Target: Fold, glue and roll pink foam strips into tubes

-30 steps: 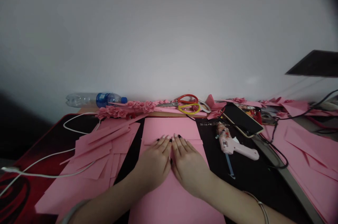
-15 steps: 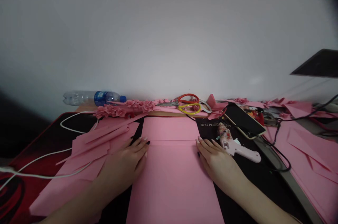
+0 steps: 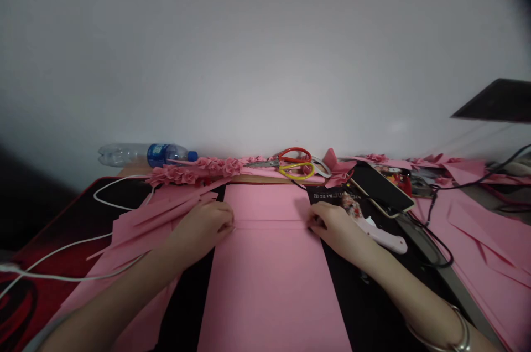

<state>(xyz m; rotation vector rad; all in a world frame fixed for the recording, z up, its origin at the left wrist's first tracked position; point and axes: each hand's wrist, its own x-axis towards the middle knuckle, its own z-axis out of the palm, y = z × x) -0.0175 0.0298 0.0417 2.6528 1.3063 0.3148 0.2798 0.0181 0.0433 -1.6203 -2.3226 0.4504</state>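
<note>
Flat earlier, the left hand [image 3: 207, 227] and right hand [image 3: 332, 228] now curl nearly closed at either end of the narrow pink paper strip [image 3: 271, 224], grip unclear, pressing apparently over.

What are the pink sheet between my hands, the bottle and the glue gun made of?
Pink sheet: probably paper or thin card, matte, flat and straight-edged.
Bottle: likely clear plastic, see-through and glossy.
Glue gun: apparently hard plastic, pale, smooth and rounded.

Room above pink sheet [image 3: 272, 285]; glue gun [image 3: 385, 237] crowds right hand [image 3: 334, 226].
</note>
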